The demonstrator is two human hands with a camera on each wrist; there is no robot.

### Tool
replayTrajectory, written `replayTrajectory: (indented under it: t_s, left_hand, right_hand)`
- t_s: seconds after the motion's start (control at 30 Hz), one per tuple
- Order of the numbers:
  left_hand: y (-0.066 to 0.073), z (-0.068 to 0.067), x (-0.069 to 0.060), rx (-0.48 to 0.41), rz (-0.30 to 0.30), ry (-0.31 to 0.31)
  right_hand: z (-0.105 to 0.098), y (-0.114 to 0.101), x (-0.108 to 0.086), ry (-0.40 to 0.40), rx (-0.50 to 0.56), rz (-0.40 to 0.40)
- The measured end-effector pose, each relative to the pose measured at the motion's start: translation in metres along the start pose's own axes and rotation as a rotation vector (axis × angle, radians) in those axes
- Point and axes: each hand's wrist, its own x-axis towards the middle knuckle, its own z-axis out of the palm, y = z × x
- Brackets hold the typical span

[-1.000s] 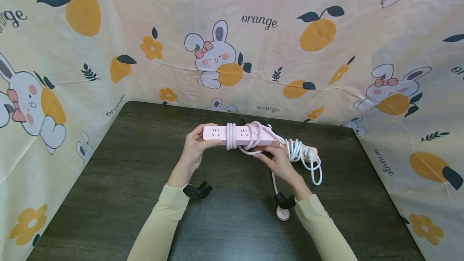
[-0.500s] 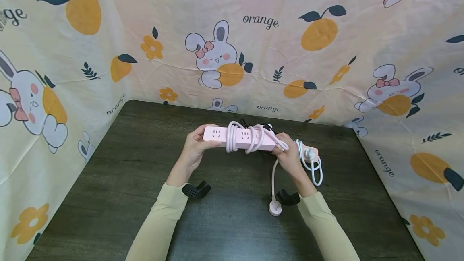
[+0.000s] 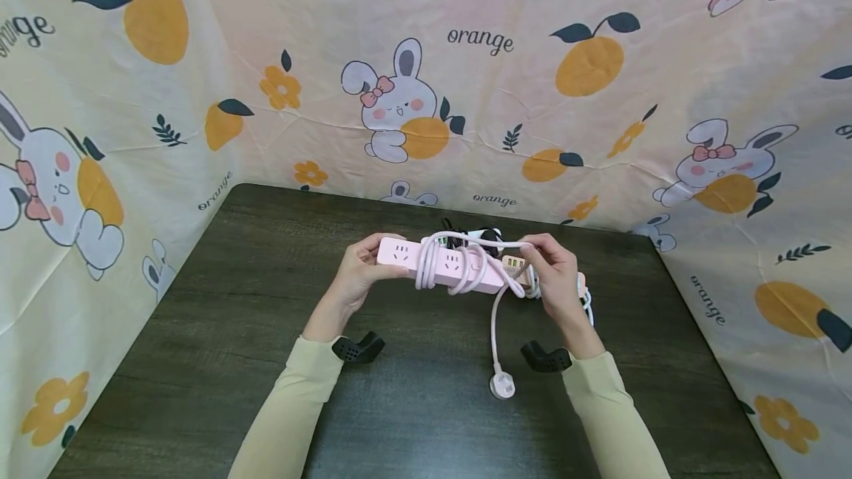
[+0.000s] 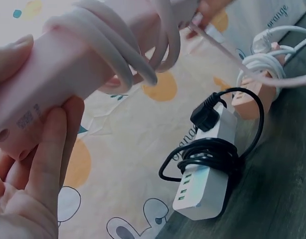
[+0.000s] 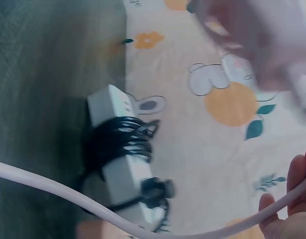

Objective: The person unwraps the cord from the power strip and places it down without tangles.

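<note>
**Pink power strip held up by the left hand, its pale cord pinched by the right hand**

The background is filled by a patterned cloth, printed with rabbits, oranges and the word "orange". Below it a dark table is seen, reached over by two pale yellow sleeves. Above the table, toward its far side, the pink power strip is held between the hands. Its left end is gripped by the left hand, with the thumb set on one side and the fingers on the other. Behind it, a white power strip is rested on the table, wrapped in black cord. To the right, a peach power strip is wound with white cord and partly covered by the right hand. Several turns of the pale cord are looped around the pink power strip; a length is drawn out and pinched between the right thumb and fingers. A round plug is seen at the cord's lower end; whether the table is touched by it cannot be told.
</note>
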Motion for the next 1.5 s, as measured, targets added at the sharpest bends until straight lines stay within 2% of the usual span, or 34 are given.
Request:
replayTrajectory:
  t_s: [0.13, 0.2, 0.37, 0.47, 0.57, 0.7, 0.87, 0.9, 0.97, 1.1, 1.2, 1.27, 1.33, 1.5]
  left_hand:
    - [-0.004, -0.001, 0.0, 0.027, 0.005, 0.047]
    - [-0.005, -0.001, 0.001, 0.033, 0.01, 0.085]
    - [-0.005, -0.002, 0.002, -0.001, 0.031, 0.198]
    - [-0.005, -0.003, 0.003, -0.015, 0.049, 0.243]
    - [-0.004, -0.003, 0.002, -0.015, 0.058, 0.268]
    - [-0.005, -0.002, 0.001, -0.018, 0.063, 0.278]
    - [-0.005, -0.002, 0.001, -0.038, 0.08, 0.296]
    - [-0.004, -0.002, 0.0, -0.047, 0.084, 0.297]
    - [-0.003, -0.002, 0.0, -0.062, 0.085, 0.295]
    - [0.0, -0.002, -0.001, -0.077, 0.084, 0.264]
    - [0.001, -0.001, -0.001, -0.086, 0.091, 0.225]
    - [0.002, -0.002, -0.002, -0.084, 0.095, 0.19]
    - [0.002, -0.003, -0.002, -0.077, 0.091, 0.159]
    - [0.001, -0.004, -0.002, -0.059, 0.065, 0.124]
  right_hand:
    - [-0.005, -0.017, -0.004, -0.058, -0.012, -0.07]
    - [-0.007, -0.026, -0.008, -0.118, -0.004, -0.109]
    - [-0.011, -0.038, -0.017, -0.366, 0.043, -0.242]
    - [-0.014, -0.034, -0.019, -0.517, -0.007, -0.299]
    - [-0.017, -0.026, -0.022, -0.609, -0.09, -0.271]
    - [-0.022, -0.014, -0.026, -0.666, -0.217, -0.213]
    - [-0.022, -0.004, -0.03, -0.751, -0.368, -0.2]
    - [-0.022, -0.003, -0.031, -0.746, -0.406, -0.183]
    - [-0.02, -0.002, -0.031, -0.687, -0.509, -0.137]
    - [-0.017, 0.002, -0.029, -0.461, -0.764, -0.017]
    - [-0.015, 0.006, -0.028, -0.306, -0.872, 0.061]
    - [-0.015, 0.006, -0.026, -0.214, -0.888, 0.072]
    - [-0.015, 0.006, -0.023, -0.117, -0.894, 0.047]
    - [-0.017, 0.0, -0.018, 0.1, -0.805, -0.023]
